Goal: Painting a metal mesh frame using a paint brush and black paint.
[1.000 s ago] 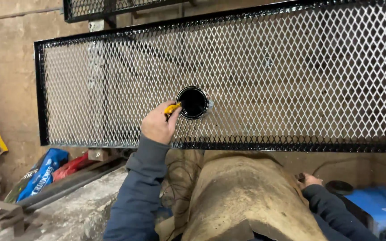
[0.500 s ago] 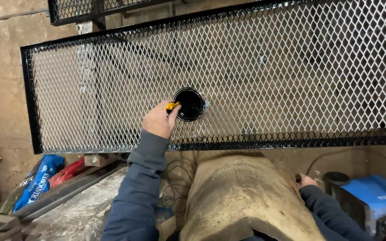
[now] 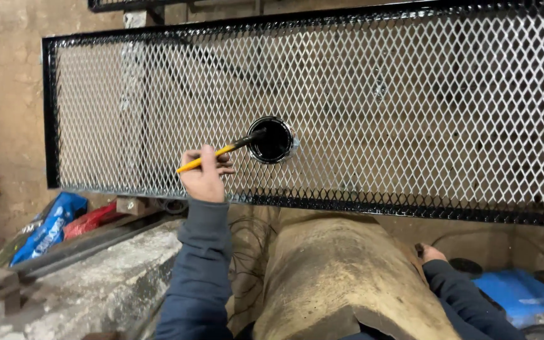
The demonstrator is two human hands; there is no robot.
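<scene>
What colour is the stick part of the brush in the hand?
Yellow. The brush handle is yellow, turning black toward the paint can; the head view shows it.

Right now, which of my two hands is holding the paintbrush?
Your left hand grips the yellow-handled brush, its tip in the black paint can. Your right hand rests low, holding nothing visible.

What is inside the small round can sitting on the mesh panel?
The can holds glossy black paint. The tip of the yellow-handled brush, held by the left hand, dips into it. The bristles and the can's depth are hidden.

Left hand (image 3: 204,178) raised, grip closed (arm outstretched); right hand (image 3: 431,254) low, resting.
</scene>
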